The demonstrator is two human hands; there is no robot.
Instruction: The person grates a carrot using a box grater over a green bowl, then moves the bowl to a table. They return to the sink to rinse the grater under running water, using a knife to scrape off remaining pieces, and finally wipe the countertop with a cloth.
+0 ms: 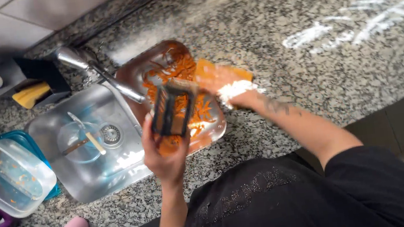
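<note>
**Grating over a tray at the sink's edge: where it could slip**

The left hand (166,157) was clenched around a dark grater (171,111), holding it upright over a metal tray (214,130) that sat on the granite counter (303,17) just beside the sink (86,186). The right hand (227,87) was blurred with motion against the grater's far side; it appeared to grasp an orange piece, probably carrot (207,71), though the blur hid how firmly the fingers closed on it. Orange shreds (178,67) lay heaped in the tray around the grater's foot.

The likeliest trouble, as I judged it, was the fingers: the right hand was close to the cutting face, and fast strokes on a short piece could bring the knuckles onto the blades. The grater was steadied by one hand only, so a hard push could tip it or skid it through the wet shreds. The tray's near corner stood close to the sink rim, under the tap (97,70); a shove could slide it and spill shreds into the basin. White powder streaks (366,19) on the counter, well apart to the right, posed no evident risk.
</note>
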